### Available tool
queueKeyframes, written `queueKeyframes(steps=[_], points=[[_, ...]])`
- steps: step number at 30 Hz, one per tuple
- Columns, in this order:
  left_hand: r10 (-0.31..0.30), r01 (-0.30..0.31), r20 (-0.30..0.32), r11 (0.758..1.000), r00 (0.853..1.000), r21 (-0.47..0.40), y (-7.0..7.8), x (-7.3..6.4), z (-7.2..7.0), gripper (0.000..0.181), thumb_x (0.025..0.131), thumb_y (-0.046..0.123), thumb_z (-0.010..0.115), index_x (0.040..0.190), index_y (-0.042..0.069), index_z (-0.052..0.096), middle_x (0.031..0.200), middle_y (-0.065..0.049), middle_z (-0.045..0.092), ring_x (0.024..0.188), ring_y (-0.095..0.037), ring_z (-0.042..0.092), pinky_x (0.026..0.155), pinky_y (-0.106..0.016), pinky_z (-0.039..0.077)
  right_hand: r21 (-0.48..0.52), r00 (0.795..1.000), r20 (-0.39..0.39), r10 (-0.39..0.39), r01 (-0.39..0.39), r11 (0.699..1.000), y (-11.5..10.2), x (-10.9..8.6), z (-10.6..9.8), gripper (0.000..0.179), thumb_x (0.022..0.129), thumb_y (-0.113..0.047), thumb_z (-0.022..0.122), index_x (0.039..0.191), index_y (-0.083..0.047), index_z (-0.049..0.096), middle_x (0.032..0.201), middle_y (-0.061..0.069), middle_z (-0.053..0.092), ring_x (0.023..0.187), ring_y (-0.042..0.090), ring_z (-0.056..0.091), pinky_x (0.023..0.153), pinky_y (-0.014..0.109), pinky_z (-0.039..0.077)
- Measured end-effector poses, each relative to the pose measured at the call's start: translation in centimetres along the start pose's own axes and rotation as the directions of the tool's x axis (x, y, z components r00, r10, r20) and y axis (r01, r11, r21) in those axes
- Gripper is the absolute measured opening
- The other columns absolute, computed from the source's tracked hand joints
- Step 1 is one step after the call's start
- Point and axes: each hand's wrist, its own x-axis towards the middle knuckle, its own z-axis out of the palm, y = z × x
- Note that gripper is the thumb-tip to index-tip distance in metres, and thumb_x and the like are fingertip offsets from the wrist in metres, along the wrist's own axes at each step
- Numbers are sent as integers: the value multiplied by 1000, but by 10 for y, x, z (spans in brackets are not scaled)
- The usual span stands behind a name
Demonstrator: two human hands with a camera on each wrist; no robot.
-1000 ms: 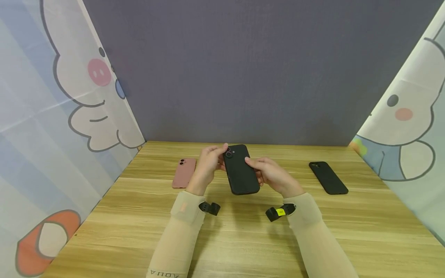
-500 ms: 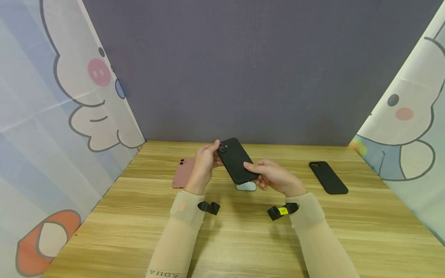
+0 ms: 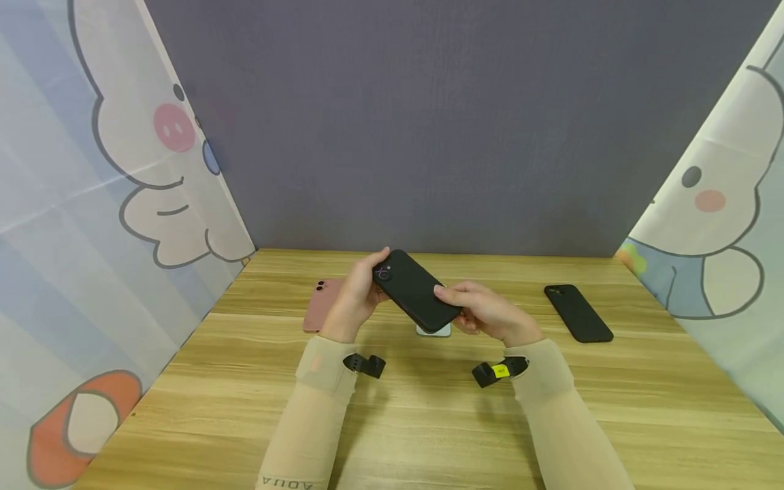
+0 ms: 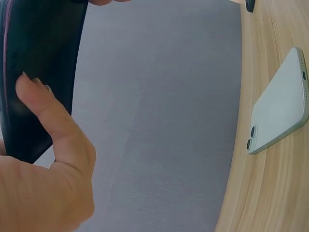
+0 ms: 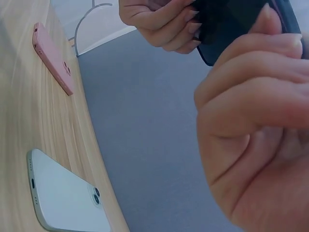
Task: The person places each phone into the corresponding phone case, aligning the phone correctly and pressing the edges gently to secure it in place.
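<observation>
Both hands hold a phone in a black case [image 3: 416, 289], raised above the table with its camera end at the upper left. My left hand [image 3: 363, 289] grips that end. At the opposite end, my right hand [image 3: 493, 313] has its thumb on the back and curled fingers underneath. In the left wrist view the dark front of the cased phone [image 4: 46, 63] shows a thin pink line along one edge. A pale green phone [image 5: 67, 195] lies below, mostly hidden by the cased phone in the head view.
On the left of the wooden table [image 3: 245, 381] lies a pink phone [image 3: 320, 306], partly behind the left hand. A black phone case [image 3: 578, 313] lies on the right. A grey panel [image 3: 429, 136] stands at the back, with cartoon-printed curtains [image 3: 723, 204] at the sides.
The cased phone has turned from nearly upright to a slant, its camera end moving left. The pale phone beneath has come partly into view. Both hands kept their grip.
</observation>
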Motion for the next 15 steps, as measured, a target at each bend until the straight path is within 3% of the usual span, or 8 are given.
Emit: queueKeyframes(steps=[7, 15], points=[[34, -33, -61, 999, 998, 6, -1, -1, 0, 29, 108, 27, 51, 94, 8, 68, 70, -2, 66, 57, -14, 65, 63, -29, 57, 57, 984, -157, 87, -79, 995, -3, 2, 0, 42, 106, -38, 54, 77, -13, 70, 54, -3, 44, 44, 9, 36, 49, 24, 31], [92, -95, -140, 995, 986, -16, -2, 0, 1, 32, 109, 23, 49, 90, 6, 68, 67, -3, 67, 57, -14, 66, 62, -30, 58, 149, 969, -235, 73, -39, 988, -2, 5, 1, 46, 106, -40, 54, 71, -14, 68, 55, -2, 48, 44, 10, 39, 48, 23, 35]])
